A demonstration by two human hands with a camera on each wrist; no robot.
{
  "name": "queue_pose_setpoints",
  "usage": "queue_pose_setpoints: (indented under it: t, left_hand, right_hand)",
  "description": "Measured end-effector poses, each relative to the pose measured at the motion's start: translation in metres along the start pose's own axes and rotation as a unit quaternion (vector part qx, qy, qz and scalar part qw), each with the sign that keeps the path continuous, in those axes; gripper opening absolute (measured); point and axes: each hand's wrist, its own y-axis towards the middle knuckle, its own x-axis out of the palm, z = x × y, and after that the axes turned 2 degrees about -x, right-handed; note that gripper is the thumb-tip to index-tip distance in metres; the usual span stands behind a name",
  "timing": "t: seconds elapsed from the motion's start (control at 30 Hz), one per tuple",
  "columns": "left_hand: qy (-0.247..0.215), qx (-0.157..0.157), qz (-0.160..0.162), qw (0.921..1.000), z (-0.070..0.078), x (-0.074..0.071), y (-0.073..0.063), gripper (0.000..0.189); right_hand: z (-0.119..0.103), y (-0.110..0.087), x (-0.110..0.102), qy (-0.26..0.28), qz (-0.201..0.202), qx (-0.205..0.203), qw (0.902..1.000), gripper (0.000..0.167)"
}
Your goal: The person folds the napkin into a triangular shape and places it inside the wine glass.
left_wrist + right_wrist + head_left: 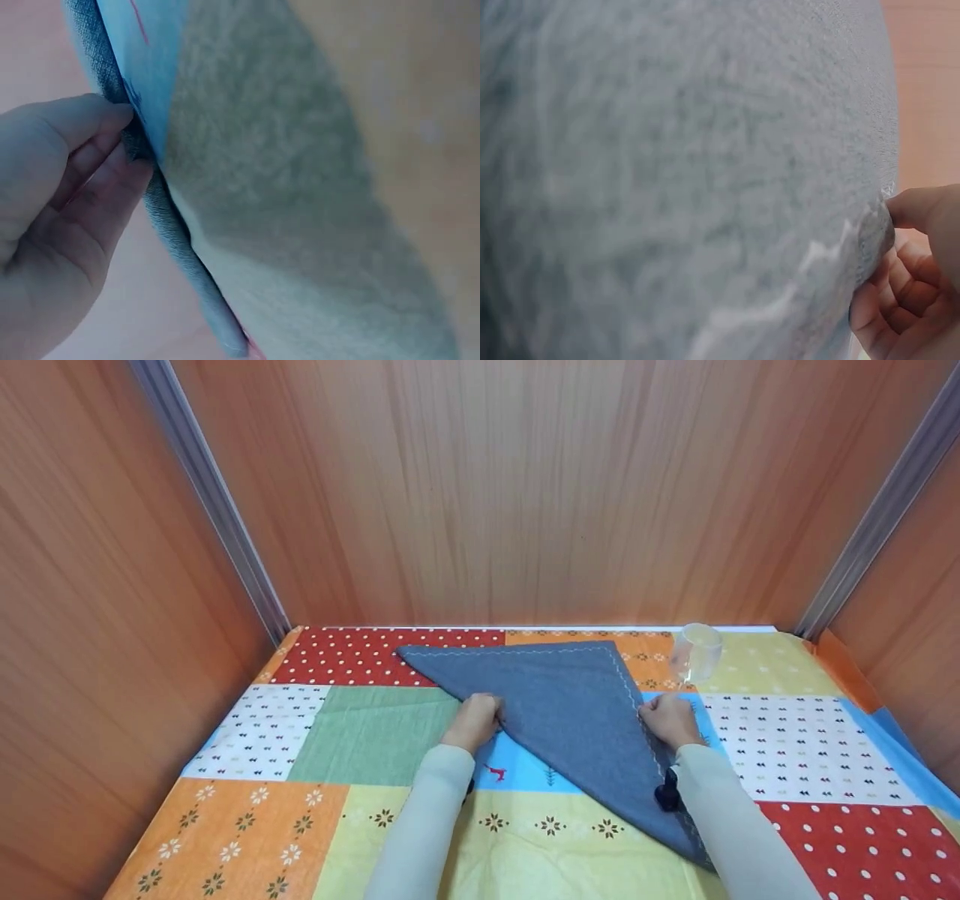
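Note:
A grey-blue cloth [555, 712] with light zigzag stitching along its edges lies folded into a triangle on the table. My left hand [475, 720] pinches the long folded edge near its middle. In the left wrist view, the thumb and fingers of the left hand [67, 172] close on that thick fold. On the other side, my right hand [671, 718] pinches the stitched right edge. The right wrist view has the right hand [915, 262] with thumb above and fingers below the hem, and the cloth [705, 150] filling most of the picture.
A clear plastic cup [696, 652] stands at the back right, just beyond my right hand. The table is covered by a patchwork tablecloth [247, 825]. Wood-grain panels [525, 495] close in the back and both sides, with metal posts [217, 502] at the corners.

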Motion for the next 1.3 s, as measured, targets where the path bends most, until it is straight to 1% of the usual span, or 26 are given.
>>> queue_pose_setpoints:
  t: [0.17, 0.23, 0.3, 0.37, 0.47, 0.53, 0.63, 0.7, 0.77, 0.87, 0.93, 1.0, 1.07, 1.17, 1.23, 1.3]
  left_hand:
    - [-0.005, -0.055, 0.009, 0.9985, -0.003, 0.001, 0.006, 0.017]
    - [-0.002, -0.069, 0.015, 0.9975, -0.004, 0.001, 0.008, 0.018]
    - [0.0, -0.075, 0.025, 0.9968, -0.005, 0.001, 0.01, 0.02]
    - [-0.005, -0.084, 0.03, 0.996, -0.006, 0.001, 0.012, 0.02]
    - [-0.018, -0.089, 0.041, 0.995, -0.008, -0.001, 0.014, 0.021]
    - [-0.033, -0.096, 0.039, 0.9941, -0.009, -0.002, 0.015, 0.021]
    - [-0.042, -0.099, 0.037, 0.9935, -0.01, -0.002, 0.015, 0.02]
    - [-0.034, -0.098, 0.035, 0.994, -0.01, -0.002, 0.014, 0.019]
    - [-0.012, -0.092, 0.033, 0.9952, -0.01, -0.002, 0.014, 0.018]
    - [0.037, -0.078, 0.016, 0.9961, -0.006, -0.004, 0.013, 0.012]
    - [0.068, -0.066, -0.006, 0.9955, -0.002, -0.005, 0.011, 0.009]
    - [0.092, -0.05, -0.029, 0.9941, 0.004, -0.007, 0.008, 0.012]
    - [0.114, -0.029, -0.043, 0.9922, 0.01, -0.008, 0.006, 0.014]
    - [0.139, 0.009, -0.054, 0.9888, 0.022, -0.008, 0.002, 0.015]
    - [0.147, 0.042, -0.058, 0.9866, 0.031, -0.007, -0.002, 0.016]
    - [0.148, 0.082, -0.06, 0.9837, 0.04, -0.004, -0.005, 0.016]
  right_hand:
    - [-0.001, 0.002, 0.006, 0.019, -0.001, 0.003, 0.9998, 0.041]
    - [-0.001, 0.002, 0.007, 0.025, -0.005, 0.004, 0.9997, 0.041]
    - [-0.002, 0.003, 0.007, 0.025, -0.007, 0.002, 0.9997, 0.041]
    - [-0.003, 0.004, 0.007, 0.026, -0.009, 0.003, 0.9996, 0.042]
    - [-0.006, 0.005, 0.007, 0.029, -0.012, 0.013, 0.9994, 0.042]
    - [-0.009, 0.006, 0.007, 0.033, -0.018, 0.028, 0.9989, 0.042]
    - [-0.01, 0.006, 0.009, 0.04, -0.025, 0.051, 0.9976, 0.042]
    - [-0.011, 0.005, 0.01, 0.042, -0.024, 0.056, 0.9973, 0.043]
    - [-0.011, 0.005, 0.011, 0.04, -0.021, 0.054, 0.9975, 0.044]
    - [-0.01, 0.004, 0.012, 0.035, -0.018, 0.046, 0.9982, 0.045]
    - [-0.009, 0.005, 0.012, 0.031, -0.022, 0.046, 0.9982, 0.045]
    - [-0.008, 0.005, 0.012, 0.029, -0.025, 0.05, 0.998, 0.045]
    - [-0.008, 0.005, 0.012, 0.029, -0.027, 0.053, 0.9978, 0.045]
    - [-0.007, 0.006, 0.011, 0.026, -0.026, 0.049, 0.9981, 0.045]
    - [-0.008, 0.006, 0.011, 0.026, -0.024, 0.049, 0.9982, 0.045]
    - [-0.007, 0.006, 0.012, 0.02, -0.025, 0.045, 0.9985, 0.045]
